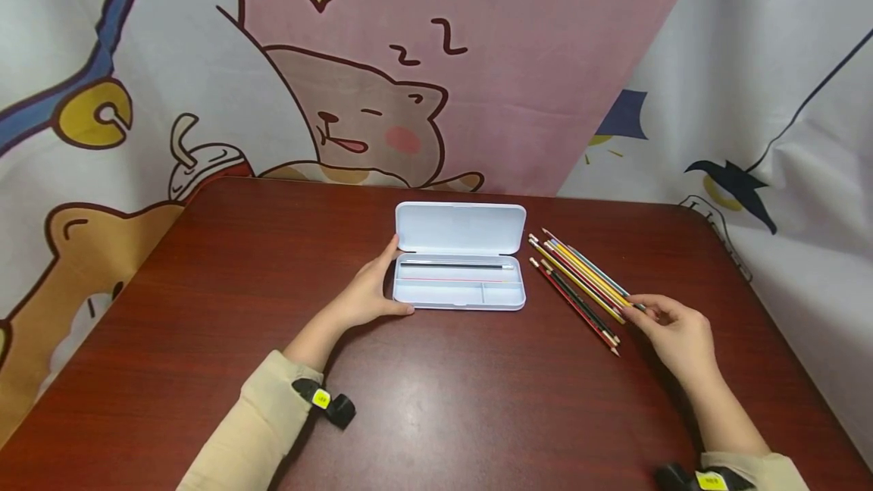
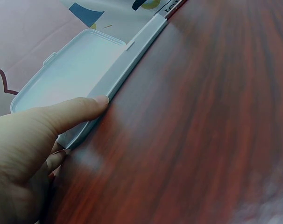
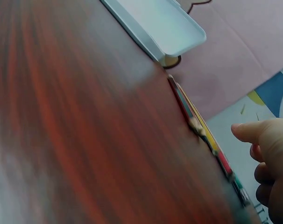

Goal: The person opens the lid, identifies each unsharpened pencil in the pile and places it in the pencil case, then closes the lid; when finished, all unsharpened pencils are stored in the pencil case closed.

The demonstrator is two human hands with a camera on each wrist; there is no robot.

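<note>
A pale blue-white pencil case [image 1: 459, 229] lies on the table with its lid raised. Its long compartment contains a black pencil [image 1: 450, 267] with a thin reddish line beside it. My left hand [image 1: 364, 290] grips the left end of the case, thumb [image 2: 88, 108] along the front wall and fingers around the side. Right of the case, several colored pencils [image 1: 580, 275] lie slanted in a loose bunch. Over their near ends is my right hand [image 1: 682, 336], thumb and index finger close to the tips. In the right wrist view no pencil shows between its fingers.
The dark reddish wooden table [image 1: 436, 400] reaches to a cartoon-printed curtain [image 1: 518, 97] at the back and sides. A red pencil and a dark pencil [image 1: 583, 309] lie slightly apart on the near side of the bunch.
</note>
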